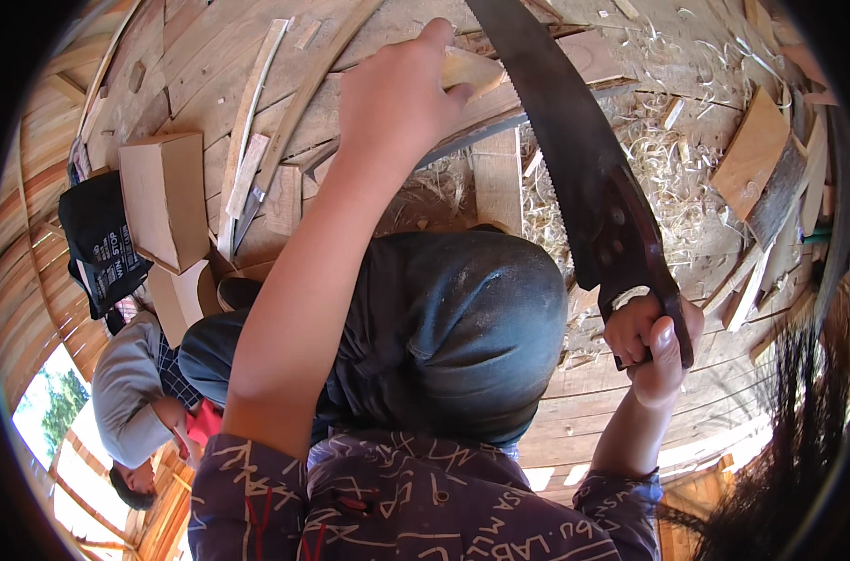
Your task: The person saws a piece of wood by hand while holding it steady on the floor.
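Gripping the handle [642, 238] suits this stiff-looking saw [579, 154]; your right hand [651, 341] wraps it; left of the saw, your left hand [397, 93] pinches wood [474, 71]

Two hands show, one left hand [392, 98] and one right hand [664, 351], with one saw [561, 117] and one wood piece [472, 73]. There are one black bag [102, 243], at least one box [171, 196], one red cloth [203, 424] and one other person [130, 411]. Shavings [668, 159] are too many to count
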Motion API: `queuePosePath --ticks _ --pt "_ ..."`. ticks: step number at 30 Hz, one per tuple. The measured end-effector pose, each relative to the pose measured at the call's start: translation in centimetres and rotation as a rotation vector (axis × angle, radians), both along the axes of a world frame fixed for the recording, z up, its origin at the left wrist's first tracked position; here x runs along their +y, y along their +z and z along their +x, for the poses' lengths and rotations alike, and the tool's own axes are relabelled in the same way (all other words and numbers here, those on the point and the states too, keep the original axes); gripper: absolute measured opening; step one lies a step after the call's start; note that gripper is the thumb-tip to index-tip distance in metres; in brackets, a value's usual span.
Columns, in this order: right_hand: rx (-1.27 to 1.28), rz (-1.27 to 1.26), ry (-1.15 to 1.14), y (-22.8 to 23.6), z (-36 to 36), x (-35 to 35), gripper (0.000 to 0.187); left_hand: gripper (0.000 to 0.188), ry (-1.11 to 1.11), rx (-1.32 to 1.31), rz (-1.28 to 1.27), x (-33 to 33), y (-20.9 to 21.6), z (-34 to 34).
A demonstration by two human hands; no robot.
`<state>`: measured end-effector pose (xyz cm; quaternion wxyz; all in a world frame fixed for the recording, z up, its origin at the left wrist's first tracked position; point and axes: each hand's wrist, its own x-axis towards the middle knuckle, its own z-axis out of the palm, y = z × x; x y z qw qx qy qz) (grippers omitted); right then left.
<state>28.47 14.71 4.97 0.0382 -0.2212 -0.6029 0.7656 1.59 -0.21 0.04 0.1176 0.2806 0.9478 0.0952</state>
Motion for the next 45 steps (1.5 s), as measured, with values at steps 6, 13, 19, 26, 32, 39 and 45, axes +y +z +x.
queuePosePath --ticks 6,13,19,26,32,39,45 --pt "-0.047 -0.102 -0.093 -0.1 -1.9 0.6 0.060 0.043 -0.012 0.039 0.058 -0.1 -0.8 0.3" --pt "-0.058 0.069 -0.030 -0.9 -1.2 0.4 0.060 0.048 0.036 0.042 -0.016 0.2 -0.6 -0.9" --pt "-0.191 0.010 -0.060 0.1 2.0 0.2 0.063 0.080 0.166 -0.304 -0.025 0.7 0.7 -2.3" --pt "-0.238 0.166 -0.104 1.6 2.2 0.6 0.064 0.050 0.100 -0.370 0.255 -0.6 -2.3 -3.5" --pt "-0.168 0.125 -0.211 2.3 6.4 1.0 0.059 0.074 0.016 -0.184 0.233 1.7 -1.9 0.5" --pt "-0.161 0.305 -0.026 1.4 6.4 1.4 0.037 0.101 -0.017 0.108 -0.120 0.0 -4.3 2.1" --pt "-0.117 0.331 -0.087 0.4 6.5 0.3 0.051 0.109 -0.023 -0.031 0.092 0.1 -5.6 4.0"
